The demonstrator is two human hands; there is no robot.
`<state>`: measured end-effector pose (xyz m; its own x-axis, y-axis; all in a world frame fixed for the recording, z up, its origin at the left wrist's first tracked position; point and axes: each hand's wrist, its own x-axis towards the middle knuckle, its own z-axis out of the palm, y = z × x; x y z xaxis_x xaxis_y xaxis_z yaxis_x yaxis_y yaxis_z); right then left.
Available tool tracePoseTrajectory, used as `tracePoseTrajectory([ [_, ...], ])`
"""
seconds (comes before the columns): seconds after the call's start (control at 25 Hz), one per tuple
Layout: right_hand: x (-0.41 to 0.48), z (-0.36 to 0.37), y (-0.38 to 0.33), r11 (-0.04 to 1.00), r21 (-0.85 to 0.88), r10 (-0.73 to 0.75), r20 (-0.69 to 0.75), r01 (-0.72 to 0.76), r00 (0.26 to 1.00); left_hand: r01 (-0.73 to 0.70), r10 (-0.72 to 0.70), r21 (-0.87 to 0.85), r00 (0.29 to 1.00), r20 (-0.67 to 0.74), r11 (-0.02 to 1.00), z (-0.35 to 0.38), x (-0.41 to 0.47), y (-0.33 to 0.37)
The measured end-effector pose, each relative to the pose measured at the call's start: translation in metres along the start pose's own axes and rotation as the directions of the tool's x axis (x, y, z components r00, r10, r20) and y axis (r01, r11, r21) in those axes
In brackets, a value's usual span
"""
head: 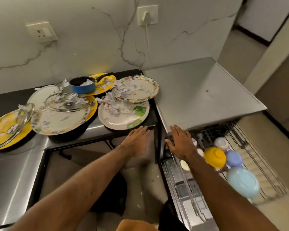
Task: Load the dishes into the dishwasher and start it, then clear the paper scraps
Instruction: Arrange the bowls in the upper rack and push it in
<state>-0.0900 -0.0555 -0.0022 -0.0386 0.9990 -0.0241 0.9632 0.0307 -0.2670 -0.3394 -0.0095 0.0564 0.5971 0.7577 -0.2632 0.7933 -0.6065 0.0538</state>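
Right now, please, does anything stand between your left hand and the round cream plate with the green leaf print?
Nothing visible does: the left hand lies at the near rim of the cream leaf-print plate. Torn paper scraps lie on it, and a floral-rimmed plate overlaps its far side.
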Motion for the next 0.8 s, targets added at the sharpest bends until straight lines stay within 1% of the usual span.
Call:
tracePoseTrajectory([
  [0.16, -0.080, -0.003, 0.030, 0.992, -0.075, 0.108, 0.084, -0.102, 0.991, -0.068, 0.068, -0.014, 0.998, 0.007, 0.998, 0.017, -0.024, 0.037],
  [0.28, -0.132, -0.016, 0.055, 0.975, -0.094, 0.209, 0.109, -0.200, 0.972, -0.093, 0.094, -0.013, 0.994, 0.062, 0.996, 0.025, -0.029, 0.066],
  [0.44, -0.185, -0.021, 0.080, 0.957, -0.121, 0.279, 0.154, -0.262, 0.948, -0.159, 0.159, -0.010, 0.984, 0.079, 0.987, 0.033, -0.022, 0.112],
  [0.56, -0.211, -0.022, 0.099, 0.949, -0.118, 0.310, 0.169, -0.293, 0.936, -0.186, 0.185, 0.008, 0.980, 0.071, 0.983, 0.033, -0.018, 0.148],
  [0.68, -0.228, -0.025, 0.122, 0.951, -0.104, 0.305, 0.173, -0.291, 0.936, -0.199, 0.198, 0.016, 0.978, 0.068, 0.980, 0.031, -0.014, 0.181],
  [0.8, -0.238, -0.027, 0.149, 0.958, -0.090, 0.284, 0.195, -0.271, 0.939, -0.159, 0.155, 0.032, 0.983, 0.102, 0.987, 0.033, -0.013, 0.210],
])
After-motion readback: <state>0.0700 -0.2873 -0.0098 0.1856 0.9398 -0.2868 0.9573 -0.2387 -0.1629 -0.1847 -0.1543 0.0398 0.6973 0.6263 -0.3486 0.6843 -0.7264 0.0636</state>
